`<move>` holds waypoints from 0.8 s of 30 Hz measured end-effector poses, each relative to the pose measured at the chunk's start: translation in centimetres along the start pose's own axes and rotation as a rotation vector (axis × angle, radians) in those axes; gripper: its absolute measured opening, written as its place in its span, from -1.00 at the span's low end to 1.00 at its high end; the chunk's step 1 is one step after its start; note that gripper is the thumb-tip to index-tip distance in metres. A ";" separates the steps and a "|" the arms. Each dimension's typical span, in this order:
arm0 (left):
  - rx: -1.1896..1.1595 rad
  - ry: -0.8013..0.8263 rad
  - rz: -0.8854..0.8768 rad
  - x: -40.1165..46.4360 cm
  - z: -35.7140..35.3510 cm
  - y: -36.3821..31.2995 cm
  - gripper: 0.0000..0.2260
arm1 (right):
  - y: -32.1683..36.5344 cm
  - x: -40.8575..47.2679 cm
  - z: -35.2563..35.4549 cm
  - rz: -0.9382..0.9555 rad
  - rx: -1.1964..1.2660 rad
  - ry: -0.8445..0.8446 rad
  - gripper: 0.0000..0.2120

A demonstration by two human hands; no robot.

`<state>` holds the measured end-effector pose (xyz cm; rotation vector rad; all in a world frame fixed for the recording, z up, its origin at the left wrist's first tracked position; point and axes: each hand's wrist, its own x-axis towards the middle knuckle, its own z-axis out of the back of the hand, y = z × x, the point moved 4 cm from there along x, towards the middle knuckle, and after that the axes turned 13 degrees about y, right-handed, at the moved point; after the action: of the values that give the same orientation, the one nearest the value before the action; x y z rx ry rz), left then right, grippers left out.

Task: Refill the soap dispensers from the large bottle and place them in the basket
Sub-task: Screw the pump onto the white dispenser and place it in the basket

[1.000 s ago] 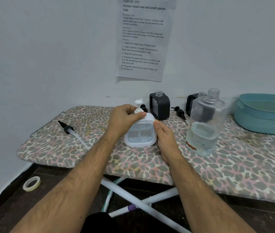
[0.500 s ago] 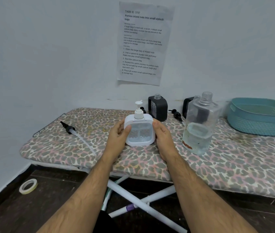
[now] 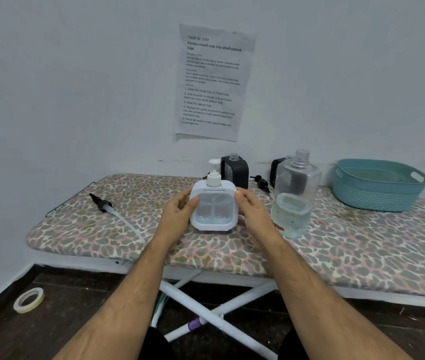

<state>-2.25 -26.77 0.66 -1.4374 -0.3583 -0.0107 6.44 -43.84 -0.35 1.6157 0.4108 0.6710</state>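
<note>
Dispenser upright | between hands | left, right apparently gripping

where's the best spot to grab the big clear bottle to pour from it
Grip the large clear bottle round its flat-sided body above the liquid line, coming from its right with the right hand. It stands upright and uncapped; the white dispenser stands close on its left, and the narrow neck likely offers less control.

i've got one wide-angle view from the head, looking forward and down, close over the ironing board, with the wall just behind it and the floor below.
</note>
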 end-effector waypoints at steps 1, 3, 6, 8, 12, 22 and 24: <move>-0.004 0.002 -0.013 -0.1 -0.2 -0.5 -0.64 | 0.6 -0.4 0.1 0.016 -0.009 -0.004 -0.67; -0.009 0.007 -0.043 -0.4 -0.6 -1.8 -0.66 | 2.0 -1.3 0.3 0.052 -0.039 -0.009 -0.68; -0.016 0.018 -0.081 -0.7 -1.3 -4.1 -0.72 | 4.6 -2.7 0.9 0.083 -0.092 -0.008 -0.68; -0.012 0.033 -0.100 -0.8 -1.9 -5.7 -0.77 | 6.5 -3.7 1.5 0.105 -0.152 -0.001 -0.67; -0.039 0.062 -0.140 -0.8 -4.2 -8.6 -0.75 | 10.6 -5.9 3.7 0.143 -0.222 -0.021 -0.69; -0.076 0.219 -0.260 1.6 -13.7 -14.9 -0.79 | 19.1 -11.2 11.0 0.231 -0.323 -0.130 -0.60; -0.080 0.254 -0.267 2.5 -16.0 -16.0 -0.79 | 20.6 -12.0 12.4 0.238 -0.359 -0.155 -0.64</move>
<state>0.32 -44.06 15.31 -1.4383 -0.3399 -0.4244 2.80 -64.12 16.95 1.3701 -0.0194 0.7444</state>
